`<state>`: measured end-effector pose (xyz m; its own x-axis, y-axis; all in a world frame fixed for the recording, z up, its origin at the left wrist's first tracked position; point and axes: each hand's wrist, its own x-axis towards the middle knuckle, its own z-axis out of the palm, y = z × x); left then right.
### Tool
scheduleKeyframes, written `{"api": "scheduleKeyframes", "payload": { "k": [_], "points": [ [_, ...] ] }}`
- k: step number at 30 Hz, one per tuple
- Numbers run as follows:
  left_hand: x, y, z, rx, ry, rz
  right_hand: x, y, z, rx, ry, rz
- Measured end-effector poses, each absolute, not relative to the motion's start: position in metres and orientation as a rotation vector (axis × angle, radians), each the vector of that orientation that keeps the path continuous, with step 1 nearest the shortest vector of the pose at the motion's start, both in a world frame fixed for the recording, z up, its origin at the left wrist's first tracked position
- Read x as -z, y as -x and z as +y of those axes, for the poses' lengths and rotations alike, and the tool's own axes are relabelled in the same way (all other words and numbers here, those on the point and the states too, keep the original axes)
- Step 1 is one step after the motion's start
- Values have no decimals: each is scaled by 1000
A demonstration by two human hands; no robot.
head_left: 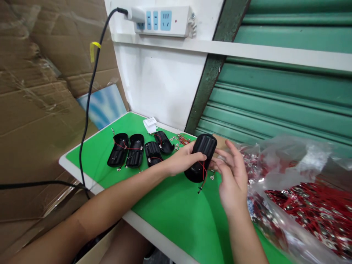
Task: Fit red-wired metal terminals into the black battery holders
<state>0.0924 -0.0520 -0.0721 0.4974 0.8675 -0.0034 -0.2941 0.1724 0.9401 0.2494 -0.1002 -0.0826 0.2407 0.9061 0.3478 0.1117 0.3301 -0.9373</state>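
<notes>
Our left grip (181, 160) is clamped on a black plastic shell (205, 144); our right grip (233, 181) is parted just beside it, contact unclear. Red wires (204, 171) dangling between could tear loose if our right grip snags them.

Green tabletop (176, 212); black casings (135, 152) atop

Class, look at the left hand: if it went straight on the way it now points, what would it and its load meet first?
Most likely the right hand, whose fingers lie just past the black casing in the left hand; depth is unclear, so they may already touch it.
</notes>
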Motion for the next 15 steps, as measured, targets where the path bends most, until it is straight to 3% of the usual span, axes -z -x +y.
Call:
{"api": "scheduleKeyframes", "payload": {
  "k": [5,10,15],
  "points": [
    [78,-92,-52,-900,-1081,558,77,-246,-101,-790,1097,-1110],
    [51,-91,-59,-801,-1116,437,69,-248,-100,-842,1077,-972],
    [38,-52,-150,-482,-1010,387,64,-256,-97,-813,1086,-874]
  ]
}}
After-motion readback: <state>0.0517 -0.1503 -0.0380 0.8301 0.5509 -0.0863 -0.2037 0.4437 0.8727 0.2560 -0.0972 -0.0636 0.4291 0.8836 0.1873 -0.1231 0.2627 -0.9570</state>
